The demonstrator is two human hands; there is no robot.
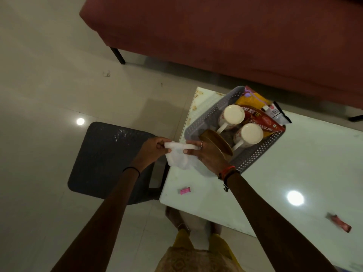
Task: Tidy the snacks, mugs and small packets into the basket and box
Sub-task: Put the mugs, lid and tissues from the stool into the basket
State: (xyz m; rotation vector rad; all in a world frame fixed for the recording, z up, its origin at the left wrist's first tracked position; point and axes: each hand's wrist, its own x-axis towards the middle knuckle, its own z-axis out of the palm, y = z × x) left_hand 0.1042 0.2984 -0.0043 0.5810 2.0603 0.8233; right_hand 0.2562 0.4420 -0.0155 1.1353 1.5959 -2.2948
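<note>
A grey perforated basket point(204, 118) stands on the white table point(294, 165) near its left corner. Inside it two white mugs point(231, 114) point(249, 134) lie on their sides, beside red point(263, 122), yellow point(253, 100) and white-black point(278, 113) snack packets. A brown wooden lid or plate point(218, 141) leans at the basket's near edge. My left hand point(151, 152) and my right hand point(208, 154) both pinch a white crumpled tissue point(177, 156) over the table's left edge. A small pink packet point(185, 191) and a red sachet point(339, 223) lie on the table.
A dark grey plastic stool point(106, 158) stands left of the table, under my left hand. A maroon sofa point(225, 32) runs along the far side. Glossy floor tiles point(49, 85) fill the left. My feet point(186, 222) show below the table's near edge.
</note>
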